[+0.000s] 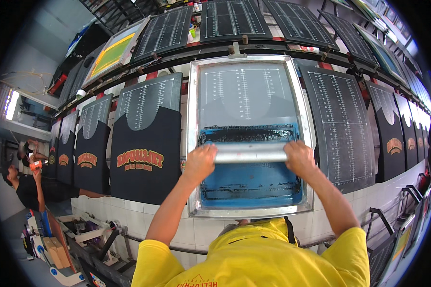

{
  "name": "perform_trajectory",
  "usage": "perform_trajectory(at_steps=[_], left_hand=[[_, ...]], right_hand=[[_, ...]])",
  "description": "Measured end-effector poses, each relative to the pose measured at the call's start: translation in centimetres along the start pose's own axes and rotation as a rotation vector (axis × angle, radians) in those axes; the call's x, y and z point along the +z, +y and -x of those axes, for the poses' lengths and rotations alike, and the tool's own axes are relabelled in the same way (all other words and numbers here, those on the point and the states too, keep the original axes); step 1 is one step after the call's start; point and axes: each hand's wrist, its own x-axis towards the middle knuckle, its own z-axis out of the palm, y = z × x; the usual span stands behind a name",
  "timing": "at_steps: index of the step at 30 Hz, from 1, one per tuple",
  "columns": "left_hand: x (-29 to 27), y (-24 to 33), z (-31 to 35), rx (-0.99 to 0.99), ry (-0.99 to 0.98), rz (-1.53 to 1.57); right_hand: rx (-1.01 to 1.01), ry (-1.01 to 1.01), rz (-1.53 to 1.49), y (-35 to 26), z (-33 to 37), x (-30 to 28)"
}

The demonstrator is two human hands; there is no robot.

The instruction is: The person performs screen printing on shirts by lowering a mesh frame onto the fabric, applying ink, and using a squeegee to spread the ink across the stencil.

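Note:
A screen-printing frame (193, 119) with silver metal edges lies in front of me. Its mesh is grey at the far end and blue nearer to me. Both my hands grip a wide silver squeegee (250, 153) that spans most of the mesh. My left hand (200, 161) is closed round its left end, my right hand (300, 157) round its right end. A band of wet black ink (246, 136) lies just beyond the squeegee, with dark streaks on the near part of the mesh. Through the grey mesh a dark shirt and a ruled board show faintly. The squeegee's lower edge is hidden.
Black shirts with red-and-yellow prints (146, 158) lie on boards to the left, others (392, 129) at far right. Beside the frame stands a black ruled board (342, 129). Another screen (112, 52) rests at the back left. Left, a person (28, 184) holds an orange tool (36, 165).

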Motion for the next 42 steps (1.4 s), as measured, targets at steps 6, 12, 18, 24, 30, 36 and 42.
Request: perform_trajectory(at_steps=[6,12,18,24,30,36,42], left_hand=[[-1.8,-0.7,-3.6,0.042,-0.021,-0.03],[-2.4,0.6,-1.0,0.017,-0.014,-0.03],[-1.9,6.4,11.1,0.052,0.073,-0.076],[-1.1,9.6,15.5,-0.008,0.055,0.03],[-0.5,11.2,17.5,-0.049,-0.062,0.002],[-4.1,12.3,15.7,-0.122,-0.13,0.214],[1.9,4.4,16.8,-0.658,0.316,0.341]], right_hand=[[0.026,-0.046,0.04,1.8,-3.1,-0.6],[0.009,0.059,-0.034,0.5,-0.1,-1.0],[-0.051,0.198,-0.066,-5.5,10.5,-2.4],[-0.01,0.211,-0.004,-8.3,15.5,-0.8],[0.045,-0.015,-0.103,-9.2,17.6,-0.9],[0.127,0.011,-0.368,-6.7,17.7,-2.4],[0.623,0.29,-0.496,0.2,17.2,1.3]])
